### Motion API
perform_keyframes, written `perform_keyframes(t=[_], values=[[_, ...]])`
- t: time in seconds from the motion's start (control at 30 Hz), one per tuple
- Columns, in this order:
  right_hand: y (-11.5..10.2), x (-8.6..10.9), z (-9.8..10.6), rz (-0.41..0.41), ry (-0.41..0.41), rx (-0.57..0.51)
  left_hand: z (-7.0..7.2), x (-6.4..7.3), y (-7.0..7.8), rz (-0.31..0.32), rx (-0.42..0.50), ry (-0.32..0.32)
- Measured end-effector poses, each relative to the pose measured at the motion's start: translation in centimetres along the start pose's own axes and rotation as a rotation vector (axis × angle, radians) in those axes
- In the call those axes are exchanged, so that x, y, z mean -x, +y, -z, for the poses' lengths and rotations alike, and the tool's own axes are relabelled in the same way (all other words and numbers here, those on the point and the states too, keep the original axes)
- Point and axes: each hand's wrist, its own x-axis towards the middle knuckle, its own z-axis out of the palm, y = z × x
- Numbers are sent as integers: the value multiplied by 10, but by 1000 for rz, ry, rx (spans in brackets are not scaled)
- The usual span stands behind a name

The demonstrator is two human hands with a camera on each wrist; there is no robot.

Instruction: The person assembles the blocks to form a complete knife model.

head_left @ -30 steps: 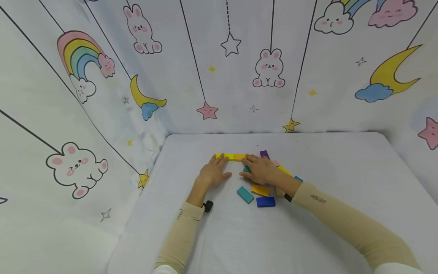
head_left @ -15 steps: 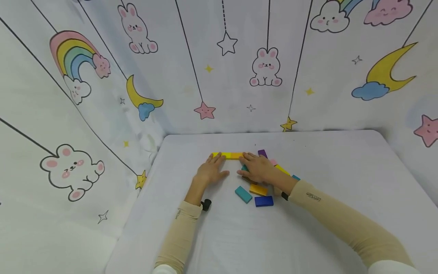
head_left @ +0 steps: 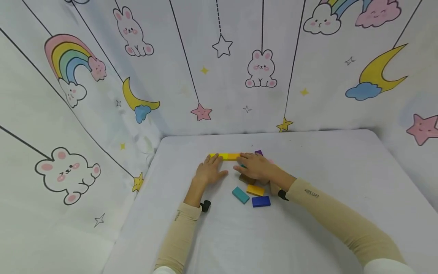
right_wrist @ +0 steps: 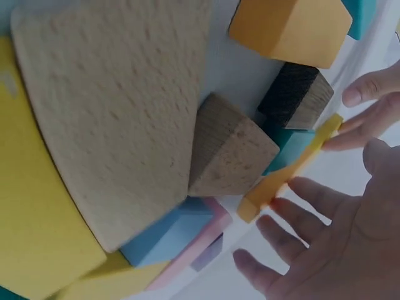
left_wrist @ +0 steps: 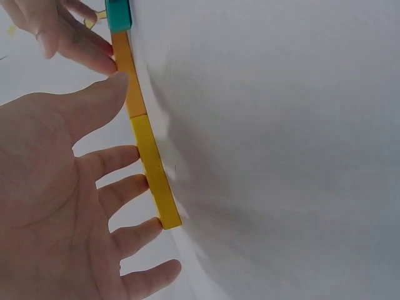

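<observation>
Two bare hands work along a short row of colored blocks on a white-covered bench (head_left: 171, 167), a yellow block (left_wrist: 156, 172) and an orange block (left_wrist: 130, 84) lying end to end just past the fingertips. The left hand (head_left: 207, 172) is spread wide, its straight fingers touching the near edge of the yellow block and its thumb angled inward; the right hand (head_left: 257, 166), likewise spread and gripping nothing, sets its fingertips against the orange block near the row's right end. (Whether a green block (left_wrist: 119, 17) by the right fingers touches the row is impossible to tell.) Under and behind the right fingers sits a loose cluster, with a brown block (head_left: 247, 179) below the palm and a purple block (head_left: 259, 152) poking out beyond the knuckles. Nearer the person than the right fingers rest a turquoise block (head_left: 240, 195), an amber block (head_left: 255, 190) and a blue block (head_left: 261, 201), all well apart from the left hand. The step in hand appears to be squaring the two blocks into one straight line. The next move, by that reading, calls for light, even pressure from both sets of fingers, then a clean lift that leaves the joint closed.
</observation>
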Motion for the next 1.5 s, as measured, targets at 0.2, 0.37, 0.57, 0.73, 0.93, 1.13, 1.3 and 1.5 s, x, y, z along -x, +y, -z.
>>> perform_keyframes(t=[0.2,0.37,0.57,0.73,0.93,1.13,1.3,1.5], values=[[2,2,-7,14,62,-74,0,4,3,10,-10,-1],[2,8,-10,-41,128,-57,0,4,3,15,-15,23],[4,17,-7,-175,196,-44,-2,0,3,14,-8,25],[9,25,-7,-283,190,-66,-1,3,6,-4,7,62],[14,29,-10,-332,117,-45,0,3,8,-16,-3,78],[16,29,-11,-322,113,-29,-1,1,9,-6,-10,80],[17,29,-10,-306,115,-8,-2,1,10,-8,9,78],[17,28,-10,-290,107,-17,-4,1,11,-51,22,87]])
